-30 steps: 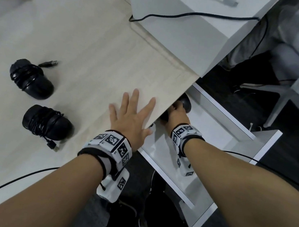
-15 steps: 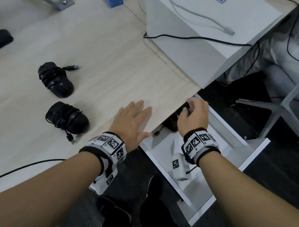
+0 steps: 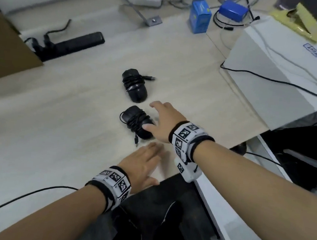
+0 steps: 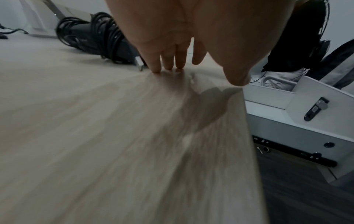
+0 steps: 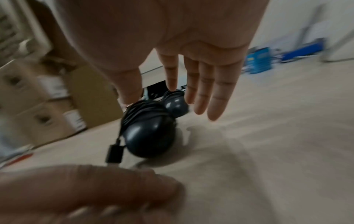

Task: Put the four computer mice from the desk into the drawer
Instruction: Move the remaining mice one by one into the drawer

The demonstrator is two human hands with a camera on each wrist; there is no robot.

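Two black mice with their cables wound round them lie on the pale wooden desk [image 3: 57, 127]: the far mouse [image 3: 135, 86] and the near mouse [image 3: 136, 121]. My right hand [image 3: 154, 117] hovers open over the near mouse [image 5: 151, 131], fingers spread and thumb by its near end, gripping nothing. The far mouse [image 5: 176, 104] lies just beyond my fingertips. My left hand [image 3: 147, 158] lies flat on the desk near the front edge, its fingertips [image 4: 157, 69] touching the wood beside the near mouse [image 4: 95, 40]. The white drawer [image 3: 213, 202] stands open at the right, below the desk; a dark rounded shape [image 3: 239, 148] shows inside it.
A white box [image 3: 278, 78] with cables over it stands at the desk's right end. A black power strip [image 3: 73, 45], a blue carton [image 3: 200, 19] and a brown cardboard box [image 3: 5, 47] sit toward the back. A thin black cable [image 3: 14, 200] crosses the desk's near edge.
My right hand came out of the drawer and swung left across the desk to just above the near mouse. The left hand stayed flat on the desk. The head view turned toward the desk.
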